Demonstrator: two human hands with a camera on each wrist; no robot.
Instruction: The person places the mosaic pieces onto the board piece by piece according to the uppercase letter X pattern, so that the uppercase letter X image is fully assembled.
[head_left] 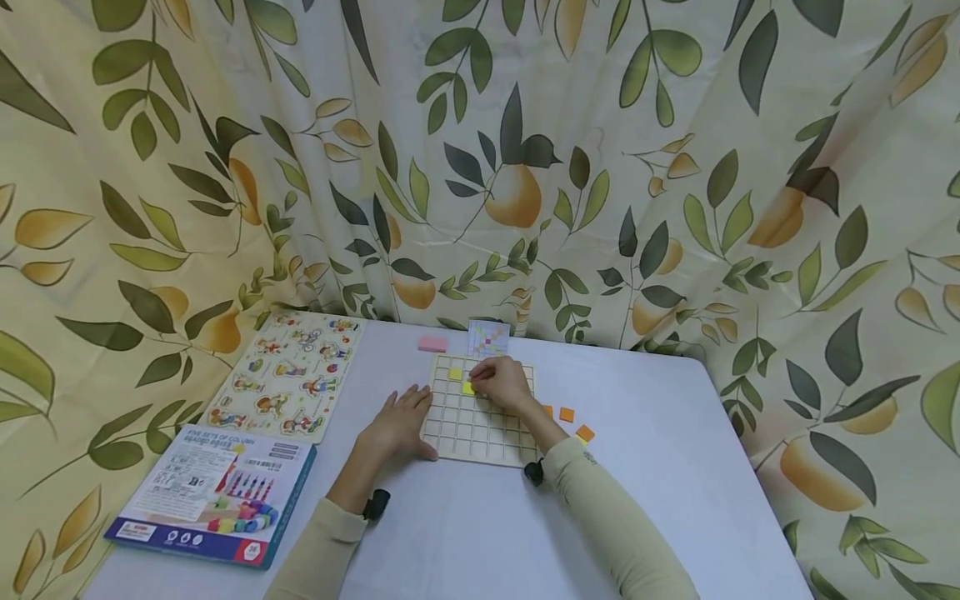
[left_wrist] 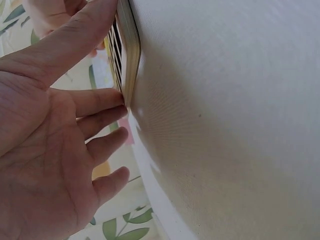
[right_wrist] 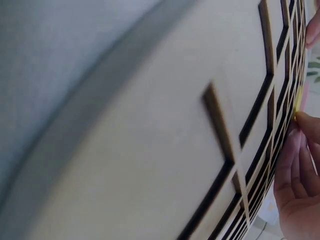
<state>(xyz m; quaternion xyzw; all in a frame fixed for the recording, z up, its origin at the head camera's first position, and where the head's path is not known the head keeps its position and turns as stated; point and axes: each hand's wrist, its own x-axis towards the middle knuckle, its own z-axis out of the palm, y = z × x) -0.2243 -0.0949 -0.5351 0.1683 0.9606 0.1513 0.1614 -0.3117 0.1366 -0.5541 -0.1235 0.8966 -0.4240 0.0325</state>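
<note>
A square wooden grid board [head_left: 480, 429] lies on the table. One yellow tile [head_left: 456, 375] sits in a cell near its top left. My right hand [head_left: 501, 383] is over the board's upper part, its thumb and fingertips pinching a second yellow tile [head_left: 468, 388] down at a cell, diagonally beside the first. In the right wrist view, the pinching hand [right_wrist: 300, 175] partly hides the yellow piece. My left hand [head_left: 401, 425] rests at the board's left side with fingers extended; in the left wrist view, its fingertips [left_wrist: 120, 97] touch the board's edge [left_wrist: 131, 55].
Orange tiles [head_left: 567, 414] lie right of the board, partly behind the right arm. Behind it are a patterned card [head_left: 488, 338] and a pink piece [head_left: 432, 343]. At the left lie a picture sheet [head_left: 288, 375] and a boxed set [head_left: 213, 496]. A leaf-patterned curtain [head_left: 480, 275] hangs behind.
</note>
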